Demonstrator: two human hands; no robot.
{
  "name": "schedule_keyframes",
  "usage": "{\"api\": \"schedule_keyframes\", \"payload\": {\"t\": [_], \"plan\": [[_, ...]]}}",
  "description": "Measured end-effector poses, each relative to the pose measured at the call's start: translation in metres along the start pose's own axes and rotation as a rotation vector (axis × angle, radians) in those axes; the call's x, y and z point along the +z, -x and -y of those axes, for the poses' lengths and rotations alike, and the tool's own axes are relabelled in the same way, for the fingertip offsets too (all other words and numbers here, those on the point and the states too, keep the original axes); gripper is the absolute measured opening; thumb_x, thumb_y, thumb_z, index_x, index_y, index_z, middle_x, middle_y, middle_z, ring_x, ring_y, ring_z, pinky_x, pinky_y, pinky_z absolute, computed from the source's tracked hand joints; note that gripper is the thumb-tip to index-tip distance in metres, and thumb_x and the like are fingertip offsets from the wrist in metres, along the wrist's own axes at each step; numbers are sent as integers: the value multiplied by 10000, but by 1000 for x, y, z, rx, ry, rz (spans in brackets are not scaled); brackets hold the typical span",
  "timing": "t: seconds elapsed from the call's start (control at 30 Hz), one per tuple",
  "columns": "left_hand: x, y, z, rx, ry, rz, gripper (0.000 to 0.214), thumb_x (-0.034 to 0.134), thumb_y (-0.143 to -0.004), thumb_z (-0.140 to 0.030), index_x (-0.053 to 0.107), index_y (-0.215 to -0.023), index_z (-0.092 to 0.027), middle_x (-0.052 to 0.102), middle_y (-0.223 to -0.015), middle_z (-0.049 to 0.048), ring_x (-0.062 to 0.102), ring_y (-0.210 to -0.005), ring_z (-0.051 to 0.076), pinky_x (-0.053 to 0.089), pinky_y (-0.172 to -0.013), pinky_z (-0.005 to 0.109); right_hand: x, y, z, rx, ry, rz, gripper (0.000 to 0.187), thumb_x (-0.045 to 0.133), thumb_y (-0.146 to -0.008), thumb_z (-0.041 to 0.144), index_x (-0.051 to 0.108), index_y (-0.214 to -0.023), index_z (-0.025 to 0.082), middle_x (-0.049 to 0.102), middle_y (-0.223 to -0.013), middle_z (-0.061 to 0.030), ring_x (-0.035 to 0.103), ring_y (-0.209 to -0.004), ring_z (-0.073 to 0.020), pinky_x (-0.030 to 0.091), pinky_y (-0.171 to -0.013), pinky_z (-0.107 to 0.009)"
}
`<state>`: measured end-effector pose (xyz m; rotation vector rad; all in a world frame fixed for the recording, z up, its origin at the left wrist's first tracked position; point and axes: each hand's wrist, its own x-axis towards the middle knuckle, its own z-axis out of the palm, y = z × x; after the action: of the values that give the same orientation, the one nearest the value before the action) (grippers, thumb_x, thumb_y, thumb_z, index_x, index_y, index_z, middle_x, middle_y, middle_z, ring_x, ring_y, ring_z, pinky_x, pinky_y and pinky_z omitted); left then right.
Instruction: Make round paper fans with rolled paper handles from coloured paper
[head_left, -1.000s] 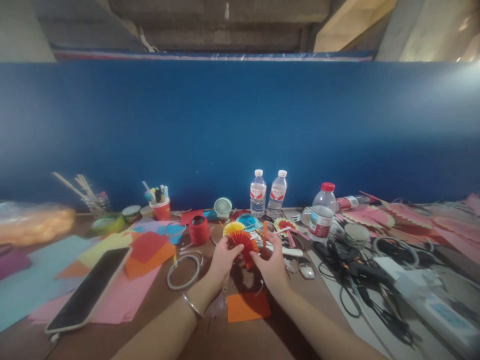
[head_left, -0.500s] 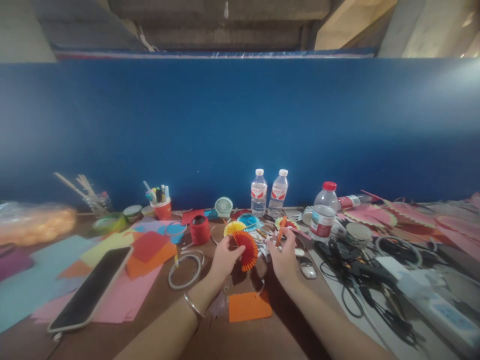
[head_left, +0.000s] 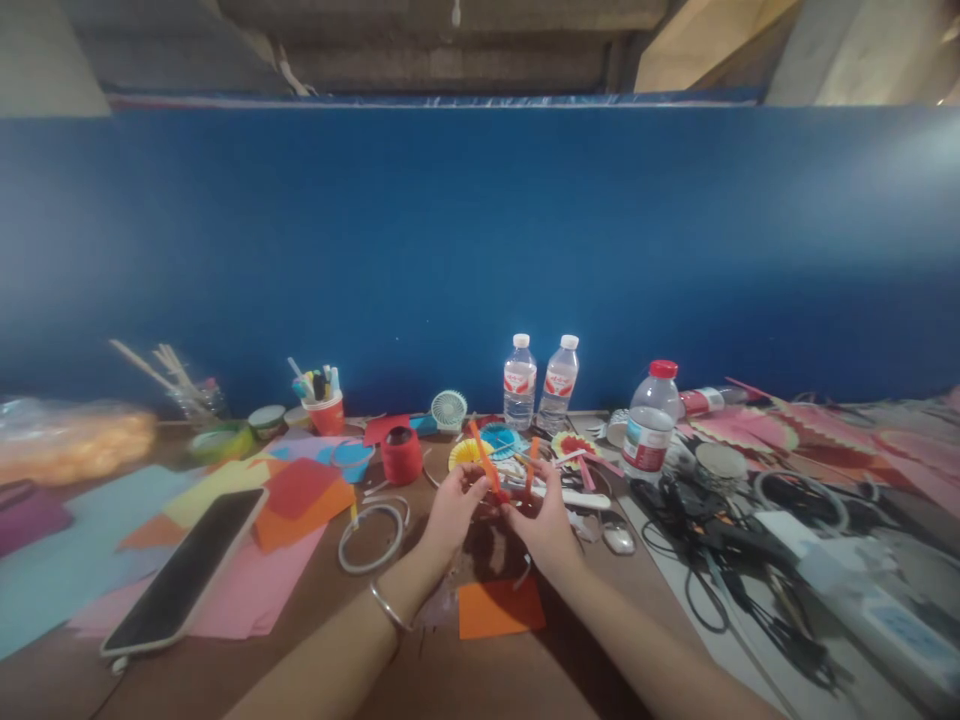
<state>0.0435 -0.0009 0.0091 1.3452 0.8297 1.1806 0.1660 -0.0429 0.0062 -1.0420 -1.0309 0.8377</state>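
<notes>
My left hand [head_left: 451, 512] is closed on an orange pleated paper fan [head_left: 484, 455], which is turned nearly edge-on. Close beside it, my right hand [head_left: 551, 528] pinches a narrow orange paper strip [head_left: 532, 464] that stands upright. The right thumb reaches the lower end of the fan; whether it presses on it I cannot tell. Beyond the fingers lie a yellow pleated paper round [head_left: 463, 454], a blue one [head_left: 501, 437] and a red and yellow one [head_left: 573, 447]. An orange paper rectangle [head_left: 501, 609] lies flat on the table between my forearms.
Coloured paper sheets and a phone [head_left: 187, 570] lie at left. A red thread spool [head_left: 401, 456], a cup of pens [head_left: 325, 412] and a small fan [head_left: 448, 409] stand behind. Water bottles [head_left: 519, 385], a red-capped bottle [head_left: 649, 425], tangled cables [head_left: 720, 540] and a power strip [head_left: 862, 590] are at right.
My hands have drawn together, the right one moving left with its strip. In my left hand the spread fan has turned from face-on to nearly edge-on.
</notes>
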Motion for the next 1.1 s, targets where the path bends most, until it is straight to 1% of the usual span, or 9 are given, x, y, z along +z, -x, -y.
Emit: {"api": "schedule_keyframes", "payload": {"t": [0.07,0.17,0.23,0.3,0.4,0.6,0.8,0.97,1.1], "plan": [[-5,0,-1,155,-188,-119,364,543,-751,-377,454,-1039,-172,554,-970,76,590,-747,173,499,-644,338,-2,-1,-1,76,-12,25,562,666,-606,223,367,-1080,251,453,-1147,-65,624,-752,-162,523,-670,-305],[-16,0,-6,548,-647,-272,492,595,-730,-307,415,-1173,-187,465,-1178,131,490,-1039,243,410,-855,419,-3,-2,-6,160,-22,19,538,666,-606,251,375,-1058,258,431,-1168,-61,623,-702,-151,523,-617,-301],[-22,0,-12,752,-917,-137,399,548,-773,-231,476,-1165,-227,463,-1236,105,381,-1174,252,306,-957,440,-4,-2,-8,154,-26,24,521,663,-612,258,387,-1054,260,450,-1160,-52,619,-731,-158,520,-636,-307],[-24,0,-17,825,-1049,36,351,477,-812,-168,515,-1150,-259,504,-1232,66,353,-1208,232,262,-986,431,-4,-2,-10,118,-21,24,505,664,-615,256,405,-1049,256,482,-1138,-46,609,-804,-175,511,-693,-319],[-22,1,-22,765,-998,168,331,435,-830,-162,548,-1125,-260,586,-1148,46,444,-1140,204,291,-967,394,-4,-2,-10,58,-4,27,494,663,-622,251,417,-1051,243,512,-1112,-53,570,-937,-202,492,-755,-328],[-16,1,-24,470,-608,174,239,493,-794,-233,648,-975,-251,660,-985,51,565,-951,203,392,-872,335,-8,-6,-13,3,18,43,444,642,-653,250,427,-1041,244,521,-1097,-59,541,-985,-214,486,-767,-344],[-12,2,-21,344,-517,173,177,589,-716,-224,680,-866,-237,676,-885,42,589,-856,201,427,-807,306,-8,-6,-16,-20,39,46,476,673,-627,250,432,-1037,233,538,-1053,-50,522,-1009,-212,473,-796,-339],[-11,-1,-17,297,-408,53,116,580,-716,-247,665,-776,-197,654,-817,35,586,-803,186,437,-770,288,-12,-10,-8,-17,31,-5,507,639,-676,303,424,-1126,213,565,-1056,-66,576,-911,-206,466,-786,-358],[-14,-5,-13,246,-341,-33,156,571,-723,-288,647,-805,-178,643,-842,46,584,-819,197,444,-760,292,-22,-15,20,-97,60,-77,352,587,-723,341,536,-1032,179,611,-972,-71,565,-898,-213,444,-795,-353]]}}
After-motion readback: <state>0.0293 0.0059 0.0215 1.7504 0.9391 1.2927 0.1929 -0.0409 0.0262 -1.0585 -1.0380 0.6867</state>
